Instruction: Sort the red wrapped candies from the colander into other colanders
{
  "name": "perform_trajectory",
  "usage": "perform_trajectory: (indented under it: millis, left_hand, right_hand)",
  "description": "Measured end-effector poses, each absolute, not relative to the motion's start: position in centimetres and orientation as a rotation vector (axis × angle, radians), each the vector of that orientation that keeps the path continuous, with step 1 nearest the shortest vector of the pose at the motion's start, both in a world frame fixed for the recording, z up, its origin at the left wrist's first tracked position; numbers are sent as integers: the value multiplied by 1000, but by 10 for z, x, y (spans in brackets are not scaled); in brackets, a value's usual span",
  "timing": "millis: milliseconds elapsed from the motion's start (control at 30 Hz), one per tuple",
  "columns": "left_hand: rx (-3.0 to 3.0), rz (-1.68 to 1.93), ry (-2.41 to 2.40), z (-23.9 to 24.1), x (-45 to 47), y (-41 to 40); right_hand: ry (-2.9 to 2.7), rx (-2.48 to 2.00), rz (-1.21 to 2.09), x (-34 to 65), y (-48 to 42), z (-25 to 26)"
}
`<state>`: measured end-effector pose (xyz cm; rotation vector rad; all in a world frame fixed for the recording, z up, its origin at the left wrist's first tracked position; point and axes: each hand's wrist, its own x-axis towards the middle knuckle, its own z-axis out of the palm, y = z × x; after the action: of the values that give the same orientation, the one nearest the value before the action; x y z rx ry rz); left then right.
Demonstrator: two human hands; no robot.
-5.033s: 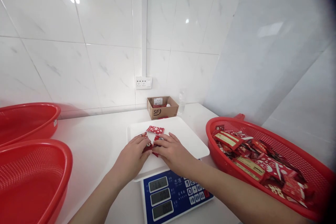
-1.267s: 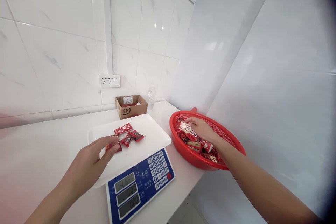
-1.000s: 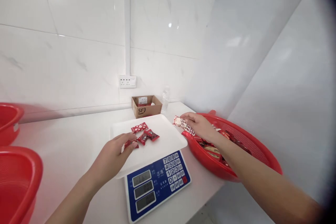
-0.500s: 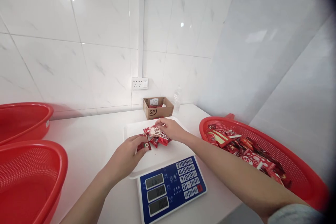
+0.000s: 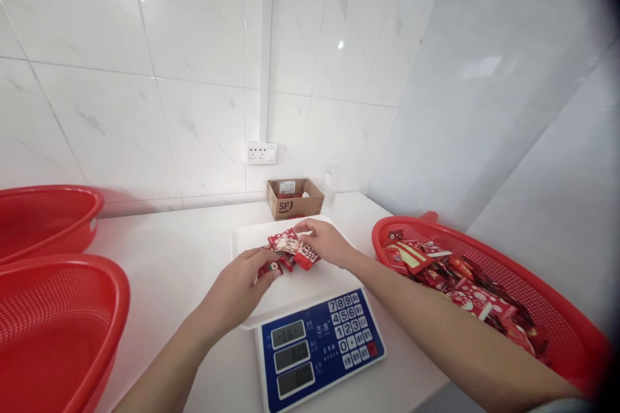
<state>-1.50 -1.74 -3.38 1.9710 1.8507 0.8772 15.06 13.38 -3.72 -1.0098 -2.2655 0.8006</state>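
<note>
Several small red snack packets (image 5: 288, 243) with white and cream print lie bunched on the white weighing tray (image 5: 271, 306) of a digital scale. My left hand (image 5: 241, 284) is closed on the left side of the bunch, its thumb and fingers around a dark red packet (image 5: 272, 268). From the right, my right hand (image 5: 325, 242) grips the upper right edge of the bunch with bent fingers. Its fingertips are partly hidden by the packets. In front of the tray sits the scale's blue keypad panel (image 5: 322, 342) with several displays.
A red perforated basket (image 5: 547, 277) on the right holds many red packets. Two red baskets, one behind (image 5: 48, 232) and one nearer (image 5: 62, 335), stand left. A cardboard box (image 5: 295, 205) and a clear bottle (image 5: 330, 184) stand by the tiled wall.
The view has shifted slightly. My right fingers have moved on the printed packets, and a red packet on the right side now shows more. My left hand keeps its place at the bunch.
</note>
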Motion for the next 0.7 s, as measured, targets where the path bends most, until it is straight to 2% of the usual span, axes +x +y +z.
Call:
perform_trajectory:
  millis: [400,700]
  left_hand:
    - [1947,926,1849,-33,-17,-19]
    - [1978,876,1841,-31,-17,-20]
  right_hand:
    - [-2798,-953,431,154,92,-33]
    - [-2800,-985,532,171,94,-14]
